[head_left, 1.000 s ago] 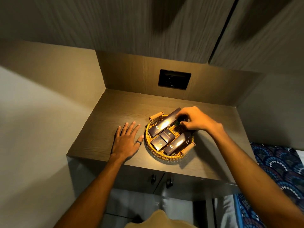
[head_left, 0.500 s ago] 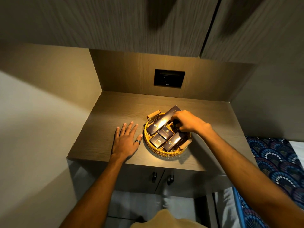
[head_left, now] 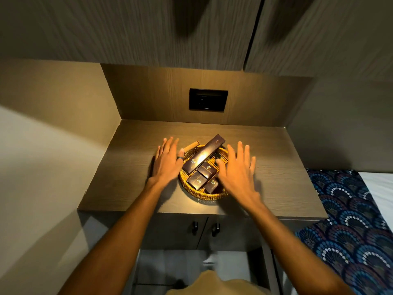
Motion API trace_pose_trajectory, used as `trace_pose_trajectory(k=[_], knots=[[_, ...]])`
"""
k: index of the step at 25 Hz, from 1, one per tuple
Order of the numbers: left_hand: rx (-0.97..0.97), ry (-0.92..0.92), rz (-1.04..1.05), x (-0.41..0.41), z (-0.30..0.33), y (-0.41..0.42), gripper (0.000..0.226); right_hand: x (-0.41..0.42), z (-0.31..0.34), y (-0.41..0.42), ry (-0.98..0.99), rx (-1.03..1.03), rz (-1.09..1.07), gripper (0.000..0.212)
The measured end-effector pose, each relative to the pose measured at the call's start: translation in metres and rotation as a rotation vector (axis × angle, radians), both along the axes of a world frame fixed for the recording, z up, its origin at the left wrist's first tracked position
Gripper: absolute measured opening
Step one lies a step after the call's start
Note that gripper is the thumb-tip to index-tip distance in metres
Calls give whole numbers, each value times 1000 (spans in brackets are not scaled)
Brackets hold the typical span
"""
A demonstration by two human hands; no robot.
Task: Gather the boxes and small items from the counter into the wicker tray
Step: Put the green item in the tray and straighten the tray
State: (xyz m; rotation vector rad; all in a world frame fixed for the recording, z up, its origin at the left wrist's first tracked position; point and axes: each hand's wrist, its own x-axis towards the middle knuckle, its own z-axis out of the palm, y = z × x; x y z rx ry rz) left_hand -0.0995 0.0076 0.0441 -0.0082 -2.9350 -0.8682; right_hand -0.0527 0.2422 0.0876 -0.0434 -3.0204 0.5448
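Note:
A round wicker tray (head_left: 191, 193) sits mid-counter under a warm light. In it lie several dark brown boxes: a long box (head_left: 204, 154) slanting out over the far rim, two small square boxes (head_left: 207, 169), and another box (head_left: 212, 185) partly under my right hand. My left hand (head_left: 168, 161) hovers flat at the tray's left side, fingers spread, a ring on one finger. My right hand (head_left: 236, 167) hovers flat over the tray's right rim, fingers spread. Both hands hold nothing.
The wooden counter (head_left: 131, 188) is boxed in by a wall on the left and a back panel with a black socket plate (head_left: 208, 100). Cupboards hang overhead. Two cabinet handles (head_left: 205, 227) sit below the front edge. A patterned blue bed cover (head_left: 348, 220) lies at right.
My right hand let go inside the tray and drew back, opening flat over the right rim. My left hand lifted off the counter and moved toward the tray's left side.

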Motion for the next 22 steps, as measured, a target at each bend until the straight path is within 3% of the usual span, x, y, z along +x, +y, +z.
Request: trace_pose_trajectory(k=[4, 7, 10, 18, 22], knots=[[-276, -43, -356, -23, 12, 4, 63, 40, -32, -24, -135, 64, -43, 75], [-254, -151, -409, -23, 3, 4, 63, 34, -41, -12, -113, 50, 13, 70], [-228, -68, -390, -17, 13, 32, 62, 25, -40, 23, -49, 1, 63, 66], [-204, -33, -70, 37, 6, 61, 75, -12, -29, 76, -43, 147, 404, 62], [-251, -53, 14, 49, -6, 62, 73, -20, -30, 65, -92, 166, 406, 62]])
